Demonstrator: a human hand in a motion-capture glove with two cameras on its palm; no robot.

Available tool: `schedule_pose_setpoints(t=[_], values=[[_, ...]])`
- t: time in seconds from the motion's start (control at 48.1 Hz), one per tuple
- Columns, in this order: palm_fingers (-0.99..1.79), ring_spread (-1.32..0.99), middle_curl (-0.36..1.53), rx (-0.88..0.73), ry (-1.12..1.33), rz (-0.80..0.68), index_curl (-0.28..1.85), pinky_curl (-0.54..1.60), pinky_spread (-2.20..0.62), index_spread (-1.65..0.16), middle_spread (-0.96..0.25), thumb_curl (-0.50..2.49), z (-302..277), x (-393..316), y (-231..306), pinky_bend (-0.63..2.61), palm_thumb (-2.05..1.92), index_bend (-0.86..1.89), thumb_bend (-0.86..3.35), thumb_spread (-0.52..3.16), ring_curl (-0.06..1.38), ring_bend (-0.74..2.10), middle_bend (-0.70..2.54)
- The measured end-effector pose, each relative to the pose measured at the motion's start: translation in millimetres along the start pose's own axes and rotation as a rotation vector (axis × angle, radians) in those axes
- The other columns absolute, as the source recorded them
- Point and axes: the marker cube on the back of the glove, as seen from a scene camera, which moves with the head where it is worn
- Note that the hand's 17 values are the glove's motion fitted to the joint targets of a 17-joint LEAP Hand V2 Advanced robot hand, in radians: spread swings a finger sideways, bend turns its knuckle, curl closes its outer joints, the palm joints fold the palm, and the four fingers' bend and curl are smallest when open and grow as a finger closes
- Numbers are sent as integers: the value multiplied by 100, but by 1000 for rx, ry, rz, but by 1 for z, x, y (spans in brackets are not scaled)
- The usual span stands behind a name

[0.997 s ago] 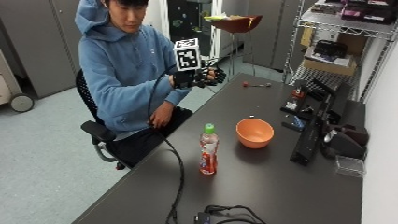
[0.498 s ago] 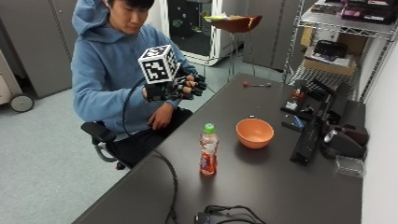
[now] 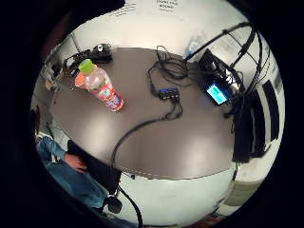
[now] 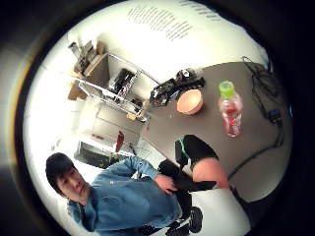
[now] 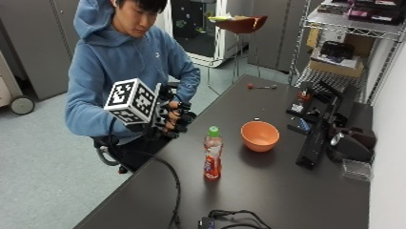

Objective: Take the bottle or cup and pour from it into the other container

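In the outside view a clear bottle [image 5: 213,155] with a green cap and a red label stands upright on the dark table [image 5: 273,195]. An empty orange bowl [image 5: 259,136] sits just beyond it, apart from it. My gloved right hand [image 5: 172,118] hovers over the table's left edge, a short way left of the bottle. Its fingers are loosely curled and hold nothing. Both palm views look down on the bottle [image 3: 100,85] [image 4: 230,110] from some way off. The bowl [image 4: 190,102] lies behind it. My bare left hand [image 4: 166,183] rests near my lap.
Black devices and a keyboard [image 5: 315,136] lie along the table's right side, with a small clear box [image 5: 356,169] near them. Cables and a hub [image 5: 225,218] cover the near end. A wire shelf [image 5: 355,43] stands behind the table.
My right hand has come down from chest height to just above the table's edge, nearer the bottle's level. Bottle and bowl have not moved.
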Motion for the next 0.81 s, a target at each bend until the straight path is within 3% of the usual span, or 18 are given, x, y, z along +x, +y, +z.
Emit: schedule_pose_setpoints(t=[0.498, 0.81], values=[[19, 16, 32, 86, -427, 137, 24, 35, 27, -31, 13, 42, 36, 70, -8, 32, 70, 14, -3, 90, 29, 42, 19], [18, 16, 31, 0, -534, 148, 24, 35, 28, -30, 14, 40, 87, 86, -18, 34, 64, 13, -4, 90, 29, 45, 19]])
